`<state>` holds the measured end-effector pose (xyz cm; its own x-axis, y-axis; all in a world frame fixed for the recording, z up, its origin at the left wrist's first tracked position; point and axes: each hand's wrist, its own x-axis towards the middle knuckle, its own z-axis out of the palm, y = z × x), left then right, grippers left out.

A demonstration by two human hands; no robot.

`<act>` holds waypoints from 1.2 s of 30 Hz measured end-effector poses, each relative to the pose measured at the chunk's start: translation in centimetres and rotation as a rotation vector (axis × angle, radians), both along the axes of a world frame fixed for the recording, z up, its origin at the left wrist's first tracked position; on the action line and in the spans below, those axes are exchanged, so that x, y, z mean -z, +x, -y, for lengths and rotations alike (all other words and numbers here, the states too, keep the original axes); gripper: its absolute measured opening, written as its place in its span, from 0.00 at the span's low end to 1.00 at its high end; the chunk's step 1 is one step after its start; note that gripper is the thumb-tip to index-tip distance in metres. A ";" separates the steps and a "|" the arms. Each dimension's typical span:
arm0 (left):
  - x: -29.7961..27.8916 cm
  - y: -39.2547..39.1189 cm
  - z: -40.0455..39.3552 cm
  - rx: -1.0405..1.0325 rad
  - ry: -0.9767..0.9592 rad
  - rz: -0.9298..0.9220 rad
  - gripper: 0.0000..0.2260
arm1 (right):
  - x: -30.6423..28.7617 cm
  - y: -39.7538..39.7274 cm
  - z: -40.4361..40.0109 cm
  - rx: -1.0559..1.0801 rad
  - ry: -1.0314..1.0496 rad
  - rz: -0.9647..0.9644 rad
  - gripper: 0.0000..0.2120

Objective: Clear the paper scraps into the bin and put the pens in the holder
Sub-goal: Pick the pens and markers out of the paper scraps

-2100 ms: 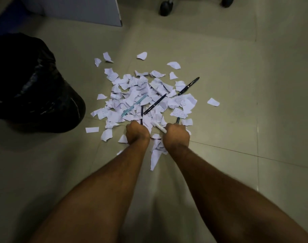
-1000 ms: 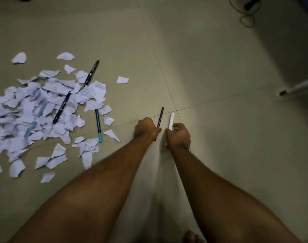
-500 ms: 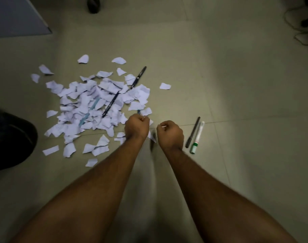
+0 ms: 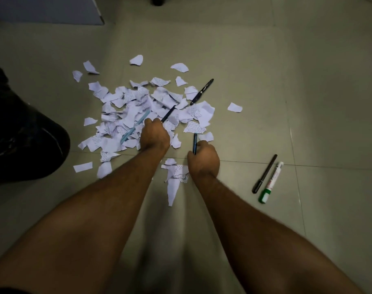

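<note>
A heap of torn white paper scraps point(image 4: 138, 109) lies on the tiled floor. My left hand point(image 4: 155, 135) is down in the heap, fingers curled round the lower end of a dark pen point(image 4: 168, 114). A light blue pen point(image 4: 134, 128) lies just left of that hand. My right hand point(image 4: 203, 159) grips a teal-blue pen point(image 4: 195, 142) at the heap's right edge. Another black pen point(image 4: 202, 92) lies at the heap's far right. A thin black pen point(image 4: 265, 174) and a white marker with a green cap point(image 4: 272, 183) lie side by side on the floor to the right.
The bin with a black bag point(image 4: 21, 132) stands at the left edge. A white panel's corner point(image 4: 74, 11) and a chair castor point(image 4: 157, 0) are at the top. No pen holder is in view.
The view swung back from the right, where I laid the black pen and the marker down. My left hand moved forward into the heap onto the dark pen, and my right hand took the teal-blue pen.
</note>
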<state>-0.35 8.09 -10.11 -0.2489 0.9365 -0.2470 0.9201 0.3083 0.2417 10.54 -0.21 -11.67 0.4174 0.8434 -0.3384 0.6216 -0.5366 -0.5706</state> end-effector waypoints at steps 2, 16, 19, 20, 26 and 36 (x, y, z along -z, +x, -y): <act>0.2 0.0 -0.2 -0.014 -0.042 -0.027 0.13 | -0.1 0.0 -0.4 0.018 -0.021 -0.016 0.12; -3.9 0.6 2.1 -0.156 0.117 0.274 0.12 | -2.5 1.1 0.5 0.450 0.171 -0.371 0.10; -5.3 2.5 4.6 -0.076 0.156 0.307 0.11 | -3.2 2.6 2.1 0.471 0.200 -0.372 0.10; -5.5 3.3 5.2 -0.055 0.168 0.331 0.10 | -3.3 3.3 2.5 0.500 0.207 -0.372 0.10; -5.1 9.9 9.0 0.099 -0.043 0.574 0.08 | -3.6 7.0 5.1 0.679 0.263 -0.314 0.11; -3.5 19.7 14.3 0.443 -0.366 0.561 0.08 | -2.4 16.7 12.7 0.934 0.134 -0.152 0.10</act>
